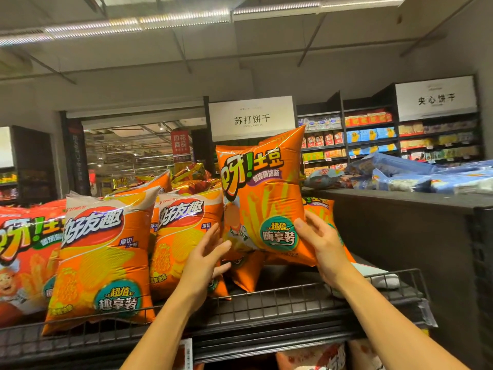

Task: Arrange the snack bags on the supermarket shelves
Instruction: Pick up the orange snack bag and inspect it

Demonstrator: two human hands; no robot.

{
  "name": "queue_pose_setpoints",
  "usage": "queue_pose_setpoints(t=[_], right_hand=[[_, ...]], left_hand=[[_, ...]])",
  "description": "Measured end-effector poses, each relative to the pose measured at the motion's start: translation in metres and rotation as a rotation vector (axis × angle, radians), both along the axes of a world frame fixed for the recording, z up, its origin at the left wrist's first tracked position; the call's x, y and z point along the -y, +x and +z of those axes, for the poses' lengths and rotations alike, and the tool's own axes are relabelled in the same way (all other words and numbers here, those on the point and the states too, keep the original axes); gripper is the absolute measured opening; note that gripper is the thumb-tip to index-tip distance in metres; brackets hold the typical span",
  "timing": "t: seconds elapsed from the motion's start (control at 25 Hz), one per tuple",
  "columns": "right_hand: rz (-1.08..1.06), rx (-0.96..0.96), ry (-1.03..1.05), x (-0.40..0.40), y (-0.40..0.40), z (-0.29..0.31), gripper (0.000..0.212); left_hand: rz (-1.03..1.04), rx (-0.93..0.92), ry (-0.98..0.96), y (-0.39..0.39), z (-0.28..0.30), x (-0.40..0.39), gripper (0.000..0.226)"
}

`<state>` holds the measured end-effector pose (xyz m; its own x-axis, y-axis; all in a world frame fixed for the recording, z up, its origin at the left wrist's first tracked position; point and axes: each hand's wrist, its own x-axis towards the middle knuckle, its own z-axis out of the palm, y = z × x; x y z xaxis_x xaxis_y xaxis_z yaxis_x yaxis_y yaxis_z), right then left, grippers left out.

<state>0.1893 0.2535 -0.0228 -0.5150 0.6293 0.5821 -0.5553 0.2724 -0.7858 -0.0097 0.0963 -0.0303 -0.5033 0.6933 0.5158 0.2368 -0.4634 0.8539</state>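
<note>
An orange fries snack bag [262, 193] stands upright above the top shelf [266, 297], held between both hands. My right hand [321, 244] grips its lower right corner, thumb on the front. At the bag's lower left edge my left hand [206, 259] touches it with fingers spread and nearly straight. Behind it stands another orange bag [324, 209] of the same kind, mostly hidden. To the left stand two orange and white crisp bags [101, 260] [181, 231], and a red bag [24, 249] sits at the far left.
A black wire rail [293, 292] runs along the shelf's front edge. A dark partition [400, 236] rises on the right, with blue packs [426, 177] piled on top. More snack bags [320, 356] sit on the shelf below. Biscuit shelves [373, 137] line the back wall.
</note>
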Motion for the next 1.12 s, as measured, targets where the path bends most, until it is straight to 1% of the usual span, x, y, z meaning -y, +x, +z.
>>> queue_pose_setpoints(t=[0.12,0.16,0.2,0.24,0.28,0.32,0.44,0.52,0.56,0.64,0.76,0.8,0.84,0.88,1.0,1.04,1.12], right_hand=[[0.041,0.020,0.024,0.001,0.000,0.001,0.090],[0.095,0.033,0.022,0.001,0.000,0.001,0.093],[0.147,0.043,0.021,0.001,-0.001,0.002,0.091],[0.174,0.056,0.036,0.002,-0.002,0.003,0.082],[0.178,0.074,0.063,0.003,-0.002,0.004,0.073],[0.171,0.090,0.088,0.005,-0.003,0.004,0.071],[0.158,0.143,0.213,0.007,-0.005,0.002,0.096],[0.179,0.170,0.275,0.009,-0.004,0.001,0.109],[0.189,0.172,0.287,0.008,-0.004,0.001,0.111],[0.193,0.158,0.295,0.007,-0.004,0.000,0.108],[0.196,0.163,0.284,0.009,-0.002,-0.001,0.085],[0.199,0.169,0.273,0.009,-0.002,-0.001,0.079],[0.200,0.172,0.262,0.010,-0.002,-0.001,0.078],[0.195,0.172,0.254,0.009,-0.003,0.000,0.083],[0.166,0.187,0.197,0.002,-0.010,0.001,0.118],[0.168,0.194,0.184,0.001,-0.010,0.001,0.121],[0.164,0.197,0.185,0.001,-0.009,0.000,0.109]], left_hand=[[-0.075,-0.053,-0.015,0.001,0.000,0.004,0.069],[-0.105,-0.054,-0.015,0.001,0.001,0.004,0.074],[-0.130,-0.049,-0.015,0.001,0.001,0.005,0.083],[-0.145,-0.055,-0.017,0.001,0.001,0.005,0.094],[-0.148,-0.074,-0.022,0.001,0.001,0.005,0.103],[-0.142,-0.094,-0.027,0.002,0.000,0.005,0.109],[-0.105,-0.143,-0.068,0.003,0.000,0.005,0.116],[-0.109,-0.172,-0.074,0.003,0.000,0.005,0.112],[-0.123,-0.176,-0.073,0.003,0.000,0.005,0.110],[-0.154,-0.176,-0.077,0.003,0.000,0.006,0.106],[-0.175,-0.164,-0.080,0.004,0.001,0.005,0.098],[-0.176,-0.152,-0.081,0.004,0.001,0.005,0.100],[-0.171,-0.141,-0.080,0.004,0.001,0.005,0.103],[-0.158,-0.134,-0.079,0.005,0.001,0.005,0.107],[-0.091,-0.135,-0.106,0.009,0.003,0.008,0.118],[-0.068,-0.151,-0.122,0.010,0.003,0.009,0.120],[-0.042,-0.189,-0.147,0.010,0.002,0.010,0.122]])
